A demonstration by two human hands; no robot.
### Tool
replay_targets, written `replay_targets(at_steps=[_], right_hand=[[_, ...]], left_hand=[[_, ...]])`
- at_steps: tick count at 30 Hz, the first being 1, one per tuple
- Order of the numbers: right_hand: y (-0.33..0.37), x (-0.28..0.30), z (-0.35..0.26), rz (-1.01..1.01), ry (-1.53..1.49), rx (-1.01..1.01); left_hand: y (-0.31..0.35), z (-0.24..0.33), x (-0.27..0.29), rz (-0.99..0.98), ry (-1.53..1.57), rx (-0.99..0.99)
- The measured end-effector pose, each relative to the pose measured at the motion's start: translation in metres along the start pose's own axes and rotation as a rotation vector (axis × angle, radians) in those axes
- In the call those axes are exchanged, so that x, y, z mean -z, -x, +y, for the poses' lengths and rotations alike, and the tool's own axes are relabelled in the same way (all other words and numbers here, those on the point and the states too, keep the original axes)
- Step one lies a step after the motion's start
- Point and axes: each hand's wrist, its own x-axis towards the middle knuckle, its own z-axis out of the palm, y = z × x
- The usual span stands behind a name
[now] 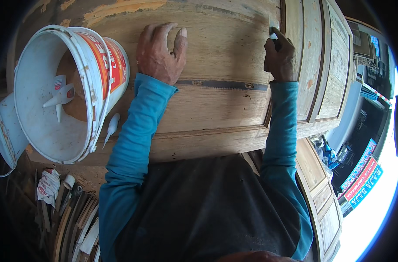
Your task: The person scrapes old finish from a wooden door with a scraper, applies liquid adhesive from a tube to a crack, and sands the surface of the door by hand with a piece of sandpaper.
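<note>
Two hands work on a wooden door panel [220, 65] lying flat across the view. The left hand [160, 54] rests palm down on the bare wood, fingers spread and relaxed, gripping nothing, near the panel's far edge. The right hand [281, 59] is clenched around a small white object [273, 36], likely a tube tip or scraper, pressed against the groove where the flat board meets the raised frame moulding [310, 61]. A dark horizontal seam [220, 84] runs across the wood between the two wrists.

At the left end of the panel a white plastic bucket [54, 94] with an orange label lies tipped on its side, its mouth facing the camera, two small white tubes [59, 94] inside it. Another small white tube [112, 126] lies on the wood just beside the bucket's rim, near the panel's near edge. Below, on the floor, sit wood offcuts and a crumpled packet [48, 187].

Risks, as a judgement: the tipped bucket could roll off the panel's left end if the board is jolted, and the loose tube sits close enough to the near edge to be knocked off by the left sleeve [131, 148]. Pressure from the right hand could also slip out of the groove and mark the frame.
</note>
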Motion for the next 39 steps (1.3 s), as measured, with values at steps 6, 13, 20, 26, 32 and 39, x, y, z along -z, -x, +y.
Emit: replay_targets(at_steps=[6, 13, 20, 26, 32, 39], right_hand=[[0.021, -0.023, -0.006, 0.139, 0.090, 0.031], [0.026, -0.032, -0.010, 0.098, 0.174, 0.037], [0.031, -0.032, -0.028, 0.058, 0.173, -0.024], [0.026, -0.026, -0.011, 0.139, 0.159, -0.021], [0.022, -0.023, 0.004, 0.181, 0.130, -0.009], [0.029, -0.026, -0.018, 0.143, 0.118, -0.029]], left_hand=[[0.001, -0.001, 0.001, -0.019, -0.025, 0.017], [0.000, -0.001, 0.000, -0.013, -0.031, 0.005], [0.000, 0.003, 0.001, -0.038, -0.040, 0.035], [-0.001, 0.004, 0.002, -0.048, -0.053, 0.031], [-0.001, 0.006, 0.003, -0.061, -0.037, 0.042], [-0.001, 0.006, 0.002, -0.065, -0.045, 0.038]])
